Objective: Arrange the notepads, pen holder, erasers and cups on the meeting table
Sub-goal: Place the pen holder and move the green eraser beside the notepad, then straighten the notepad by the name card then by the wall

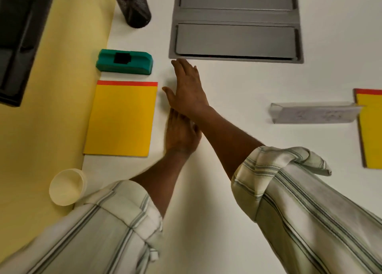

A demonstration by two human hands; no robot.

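A yellow notepad [122, 118] with a red top strip lies flat on the white table [227, 191] near its left edge. Just beyond it sits a green eraser [124, 61]. A black mesh pen holder [134, 7] with pens stands farther back. A cream paper cup [67, 187] stands at the table's left edge, near me. A second yellow notepad [370, 129] lies at the far right. My right hand [188, 87] stretches flat and empty just right of the first notepad. My left hand [180, 133] lies under my right forearm, empty, fingers together but straight.
A grey metal cable hatch [235, 23] with two flaps is set in the table at the back. A folded white name card [314, 113] lies at the right, touching the second notepad. A dark chair [18, 36] stands over the yellow floor at the left.
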